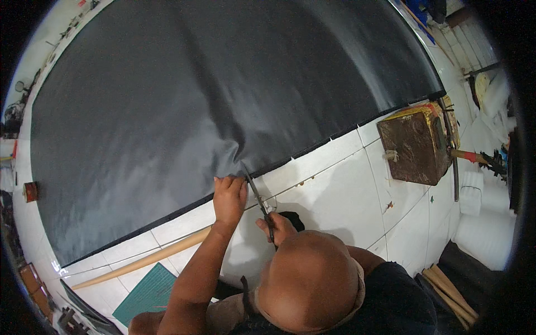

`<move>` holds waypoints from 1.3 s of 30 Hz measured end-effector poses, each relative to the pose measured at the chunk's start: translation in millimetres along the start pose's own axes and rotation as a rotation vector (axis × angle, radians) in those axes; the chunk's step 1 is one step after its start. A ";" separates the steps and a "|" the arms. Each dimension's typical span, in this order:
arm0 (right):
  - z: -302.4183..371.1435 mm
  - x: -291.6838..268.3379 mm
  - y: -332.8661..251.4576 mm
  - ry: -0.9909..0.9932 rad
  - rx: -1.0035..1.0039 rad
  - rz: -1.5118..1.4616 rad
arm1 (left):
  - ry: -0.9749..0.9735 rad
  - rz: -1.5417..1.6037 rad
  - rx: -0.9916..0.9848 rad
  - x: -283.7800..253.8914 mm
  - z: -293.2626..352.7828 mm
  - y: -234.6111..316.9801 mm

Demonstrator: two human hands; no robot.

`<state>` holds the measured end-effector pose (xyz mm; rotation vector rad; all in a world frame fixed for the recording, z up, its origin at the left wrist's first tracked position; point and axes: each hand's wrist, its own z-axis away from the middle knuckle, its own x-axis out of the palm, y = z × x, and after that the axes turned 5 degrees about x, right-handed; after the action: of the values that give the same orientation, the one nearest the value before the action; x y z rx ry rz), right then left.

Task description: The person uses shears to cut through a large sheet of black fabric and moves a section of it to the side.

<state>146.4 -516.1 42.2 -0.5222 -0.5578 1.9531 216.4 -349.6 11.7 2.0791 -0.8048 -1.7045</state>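
Note:
A large, smooth black leather-like sheet point(139, 111) lies spread over the floor, with its long near edge running up to the right. My left hand point(230, 198) grips that edge, fingers on top, and the sheet puckers just beyond them. Beside it, on the right, my right hand point(279, 226) is closed round the handles of dark scissors point(258, 195). Their blades point away from me and meet the sheet's edge close to my left fingertips. Whether the blades are parted is too small to tell. A bent knee point(310, 276) hides part of my right forearm.
White floor tiles point(329, 206) surround the sheet. A brown wrapped block point(413, 145) stands by its right corner, a small reddish block point(30, 192) at its left edge. Nearer lie a long tan pole point(145, 257) and a green cutting mat point(146, 290). White rolled material point(486, 234) stands far right.

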 end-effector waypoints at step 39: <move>-123.3 4.9 -113.0 0.091 -0.307 -0.124 | -0.358 -0.381 -0.008 -20.8 23.7 -3.1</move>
<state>295.5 -447.6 9.3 -0.7466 -0.8187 1.7262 191.6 -332.2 20.8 2.0473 -0.5101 -2.3245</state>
